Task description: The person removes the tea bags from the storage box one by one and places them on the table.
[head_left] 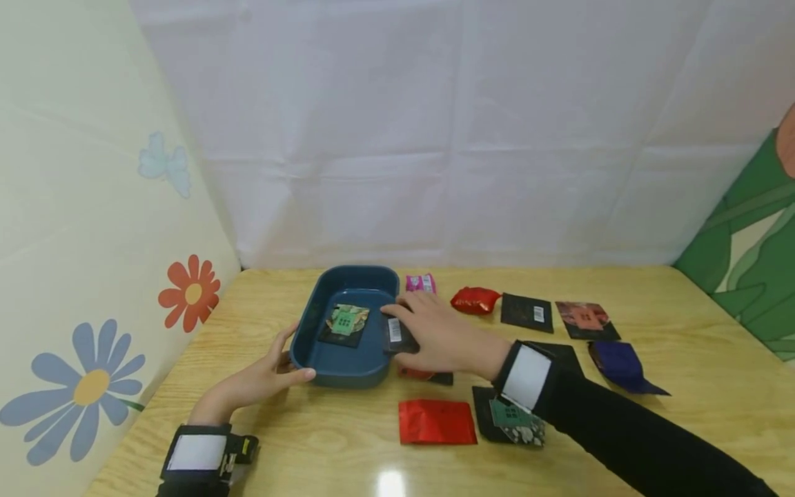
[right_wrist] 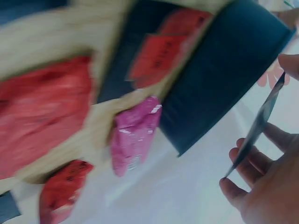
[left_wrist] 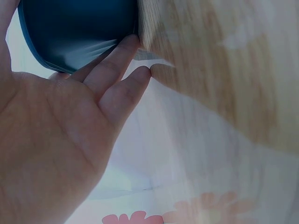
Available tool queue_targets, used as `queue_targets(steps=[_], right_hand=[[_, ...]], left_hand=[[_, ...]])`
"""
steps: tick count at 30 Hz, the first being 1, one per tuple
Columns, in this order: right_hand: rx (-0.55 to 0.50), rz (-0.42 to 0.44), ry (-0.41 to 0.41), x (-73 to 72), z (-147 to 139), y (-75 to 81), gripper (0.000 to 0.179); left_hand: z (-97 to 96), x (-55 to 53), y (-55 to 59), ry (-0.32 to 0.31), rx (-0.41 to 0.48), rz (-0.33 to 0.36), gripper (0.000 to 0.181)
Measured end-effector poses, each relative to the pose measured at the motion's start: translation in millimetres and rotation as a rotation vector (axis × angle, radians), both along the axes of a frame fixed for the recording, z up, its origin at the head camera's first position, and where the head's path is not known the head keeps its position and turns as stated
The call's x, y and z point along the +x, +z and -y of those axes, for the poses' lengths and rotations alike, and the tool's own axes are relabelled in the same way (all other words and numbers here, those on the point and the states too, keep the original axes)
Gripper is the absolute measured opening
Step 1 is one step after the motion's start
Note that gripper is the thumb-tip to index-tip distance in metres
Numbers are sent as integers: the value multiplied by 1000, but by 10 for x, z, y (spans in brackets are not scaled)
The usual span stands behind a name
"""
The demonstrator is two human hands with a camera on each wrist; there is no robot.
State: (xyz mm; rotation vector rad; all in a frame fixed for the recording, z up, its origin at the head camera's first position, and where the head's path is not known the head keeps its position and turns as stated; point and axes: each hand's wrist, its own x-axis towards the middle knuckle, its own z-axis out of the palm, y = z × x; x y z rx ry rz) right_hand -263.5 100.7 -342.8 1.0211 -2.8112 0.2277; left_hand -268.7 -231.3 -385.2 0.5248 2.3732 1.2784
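My left hand (head_left: 263,376) holds the near left corner of a dark blue rectangular tub (head_left: 348,378), its fingers along the outer wall in the left wrist view. A flat black packet with a green label (head_left: 345,323) lies inside. Over the tub's right wall, my right hand (head_left: 437,335) pinches a black packet with a white barcode (head_left: 399,337) between thumb and fingers. The right wrist view shows this packet (right_wrist: 259,123) edge-on, beside the tub (right_wrist: 219,70).
Right of the tub lie a pink packet (head_left: 421,283), a shiny red pouch (head_left: 475,300), a flat red packet (head_left: 437,422), a purple packet (head_left: 621,366), and several black packets, one with a barcode (head_left: 526,313) and one red-labelled (head_left: 586,319). A white cloth (head_left: 435,138) hangs behind the table.
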Motion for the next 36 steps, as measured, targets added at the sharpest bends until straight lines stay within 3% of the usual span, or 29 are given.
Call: queue_targets(steps=[8, 20, 28, 36], right_hand=[[-10, 22, -29, 213, -408, -143, 75], [17, -20, -53, 512, -916, -284, 77], [48, 43, -122, 750, -1191, -332, 75], [45, 75, -169, 890, -1392, -364, 76]], left_hand=[[8, 3, 8, -3, -13, 0, 95], [11, 11, -9, 0, -18, 1, 94], [4, 0, -20, -5, -8, -3, 93], [8, 0, -16, -8, -10, 0, 92]])
